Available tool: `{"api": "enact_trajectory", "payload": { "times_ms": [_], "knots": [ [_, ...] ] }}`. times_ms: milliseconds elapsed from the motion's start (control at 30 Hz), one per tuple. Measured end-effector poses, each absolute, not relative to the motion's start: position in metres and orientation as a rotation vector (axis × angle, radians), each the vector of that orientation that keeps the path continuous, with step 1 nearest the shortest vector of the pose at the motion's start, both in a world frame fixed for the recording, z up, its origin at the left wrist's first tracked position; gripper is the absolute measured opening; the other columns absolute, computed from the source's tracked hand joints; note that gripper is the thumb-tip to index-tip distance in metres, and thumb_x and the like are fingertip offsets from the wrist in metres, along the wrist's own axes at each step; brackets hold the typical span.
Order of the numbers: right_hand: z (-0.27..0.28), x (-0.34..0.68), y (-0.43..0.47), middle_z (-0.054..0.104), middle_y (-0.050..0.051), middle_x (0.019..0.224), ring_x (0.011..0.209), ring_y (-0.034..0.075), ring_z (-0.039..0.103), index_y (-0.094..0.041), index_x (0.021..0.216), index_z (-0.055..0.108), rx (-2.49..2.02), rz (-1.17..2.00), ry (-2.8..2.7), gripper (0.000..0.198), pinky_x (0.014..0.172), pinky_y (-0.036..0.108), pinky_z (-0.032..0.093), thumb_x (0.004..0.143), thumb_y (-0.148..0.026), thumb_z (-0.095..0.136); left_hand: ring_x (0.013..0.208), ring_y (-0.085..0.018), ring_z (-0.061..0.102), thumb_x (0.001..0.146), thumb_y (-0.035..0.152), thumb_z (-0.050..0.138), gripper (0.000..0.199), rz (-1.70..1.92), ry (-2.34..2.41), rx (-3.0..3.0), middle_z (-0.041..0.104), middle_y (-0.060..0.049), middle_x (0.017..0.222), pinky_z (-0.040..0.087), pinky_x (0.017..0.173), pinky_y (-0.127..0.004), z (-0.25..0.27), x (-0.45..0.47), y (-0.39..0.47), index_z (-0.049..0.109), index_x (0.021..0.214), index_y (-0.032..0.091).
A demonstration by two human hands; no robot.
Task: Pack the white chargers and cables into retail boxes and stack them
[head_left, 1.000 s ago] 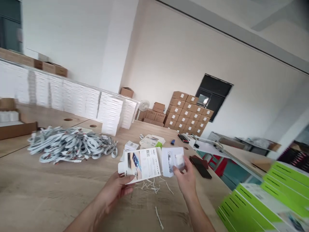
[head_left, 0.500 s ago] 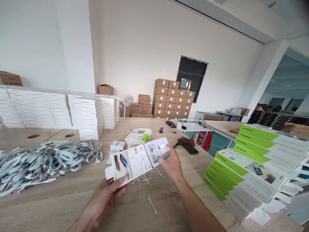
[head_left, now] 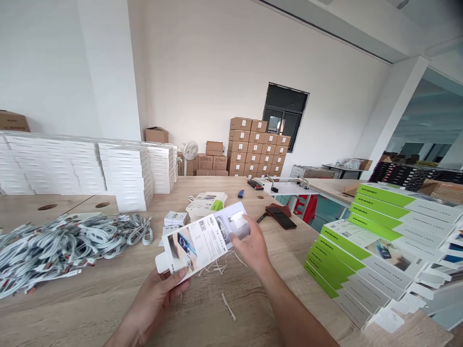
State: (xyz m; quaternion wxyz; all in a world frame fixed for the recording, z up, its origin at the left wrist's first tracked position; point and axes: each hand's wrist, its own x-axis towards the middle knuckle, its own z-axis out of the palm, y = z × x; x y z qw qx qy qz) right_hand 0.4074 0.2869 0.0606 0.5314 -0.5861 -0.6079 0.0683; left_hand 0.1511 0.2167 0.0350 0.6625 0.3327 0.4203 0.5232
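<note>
My left hand point(head_left: 168, 286) grips the lower end of a printed white box point(head_left: 200, 243), thumb on its face, with an end flap sticking out at the left. From the box's far end protrudes a white tray point(head_left: 231, 210). A white charger plug point(head_left: 238, 219) sits in the tray, beside a coiled white cable point(head_left: 223, 227) partly covered by the box. My right hand point(head_left: 253, 243) is closed on the tray's outer end, its thumb near the cable and its fingers by the plug.
Bundled cables point(head_left: 97, 238) heap at the left, before stacked white boxes point(head_left: 132, 178). Flat cartons point(head_left: 206, 202) and small white boxes point(head_left: 175, 218) lie behind my hands. A phone point(head_left: 282, 218) rests to their right. Green-and-white boxes point(head_left: 361, 255) pile up at the right; paper scraps point(head_left: 227, 307) lie in front.
The tray has slid further into the printed box, moving left and down with my right hand. Less of the cable shows now. My left hand has barely moved.
</note>
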Motion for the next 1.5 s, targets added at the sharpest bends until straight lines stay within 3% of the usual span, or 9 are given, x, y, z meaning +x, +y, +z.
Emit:
{"api": "enact_trajectory", "payload": {
  "times_ms": [200,367,433,633,767,967,1067,1400,1500],
  "knots": [
    [0.06,0.382,0.27,0.059,0.009,0.13,0.123,0.024,0.053,-0.025,0.141,0.04,-1.015,0.52,-1.576,0.056,0.104,0.042,0.043,0.089,-0.04,0.054,0.119,-0.023,0.062,0.076,0.023,0.079,0.064,1.22,0.881,0.754,0.066,-0.007,0.129,0.057,0.088,-0.026,0.035,0.161,0.212,0.052,0.135,0.025],
    [0.058,0.374,0.268,0.013,0.01,0.16,0.148,0.03,0.009,-0.026,0.15,0.022,-1.167,0.325,-1.323,0.075,0.119,0.053,0.015,0.088,-0.05,0.057,0.122,-0.025,0.059,0.078,0.015,0.076,0.066,1.346,0.783,0.704,0.066,-0.008,0.13,0.058,0.089,-0.027,0.034,0.174,0.211,0.049,0.138,0.025],
    [0.06,0.376,0.269,0.007,0.01,0.161,0.149,0.03,0.005,-0.026,0.152,0.017,-1.206,0.39,-1.273,0.079,0.119,0.054,0.013,0.088,-0.053,0.055,0.121,-0.026,0.06,0.078,0.011,0.075,0.064,1.4,0.775,0.647,0.065,-0.009,0.13,0.059,0.089,-0.03,0.033,0.176,0.212,0.051,0.136,0.024],
    [0.066,0.36,0.255,0.035,0.012,0.152,0.128,0.027,0.05,-0.035,0.152,0.0,-0.765,0.954,-1.234,0.096,0.101,0.047,0.047,0.083,-0.047,0.067,0.109,-0.025,0.068,0.078,0.006,0.071,0.058,1.501,0.692,0.53,0.066,-0.01,0.128,0.058,0.09,-0.032,0.033,0.181,0.211,0.055,0.131,0.023],
    [0.072,0.349,0.242,0.055,0.009,0.136,0.118,0.023,0.059,-0.038,0.151,-0.005,-0.517,1.122,-1.265,0.101,0.1,0.044,0.049,0.084,-0.033,0.071,0.116,-0.027,0.063,0.079,0.01,0.072,0.068,1.313,0.636,0.575,0.067,-0.01,0.127,0.054,0.097,-0.038,0.033,0.185,0.201,0.046,0.14,0.025],
    [0.09,0.374,0.242,0.064,0.008,0.125,0.116,0.025,0.06,-0.034,0.151,0.008,-0.47,1.215,-1.333,0.095,0.1,0.045,0.046,0.082,-0.031,0.073,0.119,-0.03,0.06,0.086,0.036,0.066,0.062,1.244,0.681,0.891,0.063,-0.011,0.132,0.053,0.092,-0.037,0.052,0.156,0.201,0.041,0.142,0.026],
    [0.091,0.379,0.24,0.067,0.008,0.119,0.107,0.025,0.065,-0.033,0.149,0.018,-0.47,1.336,-1.433,0.085,0.093,0.045,0.049,0.084,-0.03,0.072,0.117,-0.026,0.061,0.084,0.039,0.068,0.064,1.445,0.878,1.102,0.066,-0.007,0.126,0.053,0.09,-0.034,0.069,0.143,0.202,0.037,0.14,0.034],
    [0.076,0.363,0.241,0.068,0.005,0.113,0.099,0.02,0.064,-0.028,0.134,0.049,-0.491,1.405,-1.472,0.055,0.089,0.036,0.049,0.084,-0.035,0.071,0.082,-0.022,0.066,0.085,0.047,0.063,0.057,1.495,1.087,1.267,0.07,-0.003,0.097,0.056,0.065,-0.029,0.074,0.152,0.191,0.041,0.135,0.03],
    [0.071,0.357,0.241,0.07,0.002,0.093,0.079,0.016,0.063,-0.024,0.114,0.062,-0.608,1.348,-1.441,0.035,0.071,0.028,0.05,0.084,-0.042,0.068,0.081,-0.02,0.065,0.083,0.045,0.067,0.05,1.483,1.096,1.193,0.07,-0.002,0.102,0.053,0.067,-0.026,0.073,0.152,0.191,0.05,0.126,0.028]
  ]
}}
